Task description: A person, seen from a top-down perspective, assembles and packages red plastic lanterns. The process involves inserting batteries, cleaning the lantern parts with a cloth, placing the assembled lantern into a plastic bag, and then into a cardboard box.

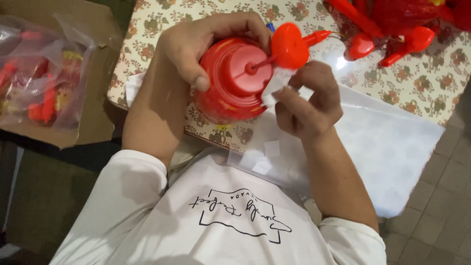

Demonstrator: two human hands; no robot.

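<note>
Head view, the only one here. A red plastic lantern (pixel 230 83) is held tipped over the near edge of the worktop (pixel 407 78), base turned toward the camera. The left hand (pixel 206 44) is wrapped round its side, grip closed firmly on the body. The right hand (pixel 309 105) has its fingertips pinched shut on a small white sticker (pixel 275 86), pressed right against the lantern's base, beside a red handle (pixel 294 44) that juts out of the centre.

Progress, as a guess: the sticker looks partly laid on, one end seemingly not smoothed down yet. More white stickers can be seen on a backing sheet (pixel 265 157) in the lap, so plenty seems left.

Around it: a clear plastic sheet (pixel 392 142) hangs off the worktop edge, loose red plastic parts (pixel 392 29) are piled at the far right, and a cardboard box (pixel 93 64) with bagged red pieces (pixel 39 83) sits off to the left. The handle crowds the sticker spot a bit.
</note>
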